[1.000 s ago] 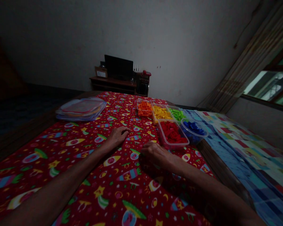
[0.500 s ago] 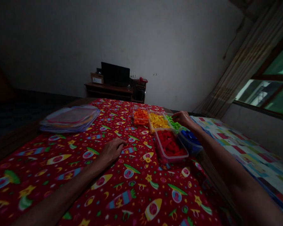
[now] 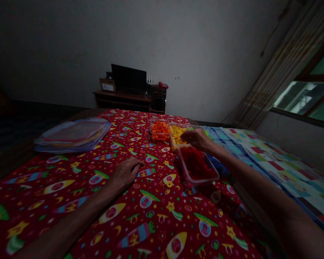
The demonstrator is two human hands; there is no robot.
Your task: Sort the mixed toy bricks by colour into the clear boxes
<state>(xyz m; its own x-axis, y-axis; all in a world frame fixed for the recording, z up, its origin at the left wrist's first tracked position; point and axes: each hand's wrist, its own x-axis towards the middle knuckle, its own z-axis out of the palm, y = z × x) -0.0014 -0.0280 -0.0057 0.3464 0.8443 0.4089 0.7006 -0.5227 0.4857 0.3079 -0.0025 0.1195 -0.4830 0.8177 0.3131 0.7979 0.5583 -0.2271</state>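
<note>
My left hand (image 3: 126, 172) rests palm down on the red printed cloth (image 3: 148, 180), its fingers loosely extended, nothing in it. Over the right edge of the yellow pieces (image 3: 176, 133) hovers my right hand (image 3: 196, 139), fingers bent together; whatever they may hold is hidden. Just below it stands a clear tub of red pieces (image 3: 196, 163). Behind the right hand and forearm, the green pieces (image 3: 207, 134) and the tub of blue pieces (image 3: 218, 165) are partly covered. Orange pieces (image 3: 160, 131) fill a clear tub left of the yellow ones.
A stack of clear plastic lids (image 3: 72, 135) lies on the cloth's left side. A bed with a patchwork cover (image 3: 264, 154) adjoins at the right. Against the far wall, a desk (image 3: 121, 99) carries a monitor (image 3: 129, 79) and a cardboard box (image 3: 107, 85).
My right hand has moved left from the green pieces to above the yellow tub's right side. The left hand stays where it was. The view has shifted slightly.
</note>
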